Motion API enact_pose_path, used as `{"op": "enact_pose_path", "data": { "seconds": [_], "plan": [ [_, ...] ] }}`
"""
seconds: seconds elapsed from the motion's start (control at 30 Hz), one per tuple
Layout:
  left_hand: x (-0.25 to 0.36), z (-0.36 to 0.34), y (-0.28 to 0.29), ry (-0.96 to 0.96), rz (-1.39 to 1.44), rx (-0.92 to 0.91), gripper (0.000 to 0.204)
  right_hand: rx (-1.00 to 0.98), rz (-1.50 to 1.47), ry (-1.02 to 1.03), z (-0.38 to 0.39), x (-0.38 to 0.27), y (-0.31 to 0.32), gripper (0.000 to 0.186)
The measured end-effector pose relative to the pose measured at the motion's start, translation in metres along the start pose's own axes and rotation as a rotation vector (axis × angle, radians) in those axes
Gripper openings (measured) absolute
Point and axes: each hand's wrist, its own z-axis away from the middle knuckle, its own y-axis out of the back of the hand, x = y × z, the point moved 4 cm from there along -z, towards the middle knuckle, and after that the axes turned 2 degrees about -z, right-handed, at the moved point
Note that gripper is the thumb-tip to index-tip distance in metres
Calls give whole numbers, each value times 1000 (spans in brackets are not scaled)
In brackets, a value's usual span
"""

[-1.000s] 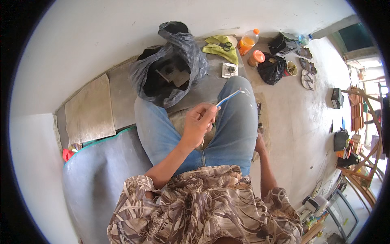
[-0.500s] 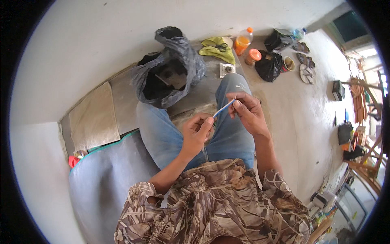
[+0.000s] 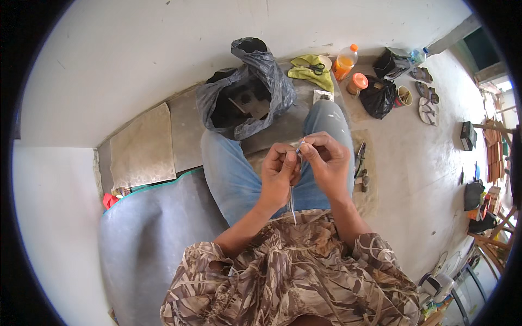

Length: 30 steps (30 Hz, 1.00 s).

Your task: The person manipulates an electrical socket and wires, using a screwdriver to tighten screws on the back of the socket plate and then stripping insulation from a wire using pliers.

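Note:
Above my lap, both hands are pinched on thin white and blue wires (image 3: 292,204). My left hand (image 3: 279,176) grips them with thumb and fingers, and a pale length hangs below it toward my shirt. My right hand (image 3: 330,165) pinches the upper end between thumb and forefinger, close beside the left fingertips. The wire tips are mostly covered by my fingers. Past my right knee, a small white square fitting (image 3: 323,95) with a dark middle lies on the grey ledge.
An open black plastic bag (image 3: 285,89) stands on the ledge, near a green cloth (image 3: 310,73) with scissors (image 3: 318,69). Right of it are an orange drink bottle (image 3: 345,64) and an orange-lidded jar (image 3: 358,83). Pliers (image 3: 360,155) lie by my right leg; sandals (image 3: 428,111) lie farther right.
My hands have drawn together, and the straight stretch of wire between them is now mostly hidden. A wire tail now shows below my left hand. The whole view has shifted, revealing the pliers.

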Motion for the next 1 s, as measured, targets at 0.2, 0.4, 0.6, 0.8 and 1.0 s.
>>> {"op": "enact_pose_path", "data": {
  "seconds": [0.2, 0.4, 0.6, 0.8, 1.0],
  "plan": [
    [-7, 1, -9, -8, 42, 88, 20, 94, 324, 328, 0, -14, -6, 10],
    [-6, -4, -14, 150, 195, 100, 21, 56, 444, 416, -2, -16, -3, 14],
    [3, -7, -2, 301, 396, 15, 20, -28, 427, 446, 2, -8, -5, 17],
    [5, -9, 6, 285, 384, 83, 23, -95, 406, 486, 5, -6, -10, 20],
    [18, -27, 22, 81, 410, 20, 21, -125, 367, 513, 11, -11, -12, 18]
  ]
}}
